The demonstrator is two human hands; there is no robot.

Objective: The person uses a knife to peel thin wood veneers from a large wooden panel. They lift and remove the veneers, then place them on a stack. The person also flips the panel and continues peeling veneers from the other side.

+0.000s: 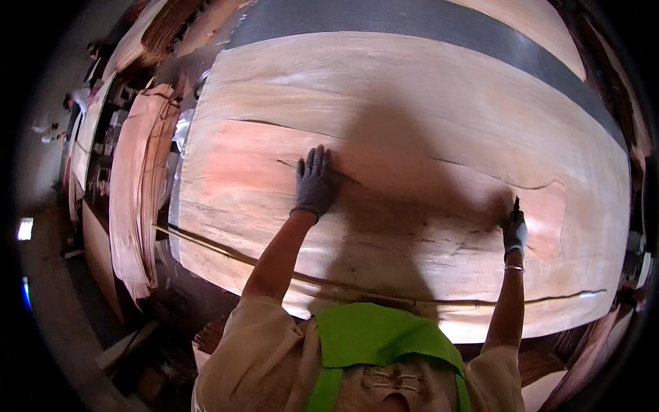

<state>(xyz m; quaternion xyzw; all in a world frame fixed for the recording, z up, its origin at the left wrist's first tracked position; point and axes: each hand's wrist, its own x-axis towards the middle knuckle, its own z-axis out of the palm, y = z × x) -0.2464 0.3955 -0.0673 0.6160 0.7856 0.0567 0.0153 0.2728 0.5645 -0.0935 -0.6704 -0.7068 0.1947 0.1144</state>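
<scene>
A large pale wood veneer sheet (384,62) lies spread in front of me. On it rests a narrower pinkish veneer strip (233,154) with ragged, split edges. My left hand (316,182), in a dark grey glove, presses flat on the strip's left half, fingers stretched and holding nothing. Toward the strip's right end, my right hand (514,232), also gloved, is closed. A thin dark point (517,203) juts forward from it; whether this is a tool or a finger cannot be made out. My shadow darkens the middle of the strip.
A long thin stick (412,301) lies across the sheet's near edge, its left end jutting past it. Beyond the sheet runs a dark grey band (384,19). Stacked veneer (141,185) stands to the left. Farther left, a person (79,99) is at work.
</scene>
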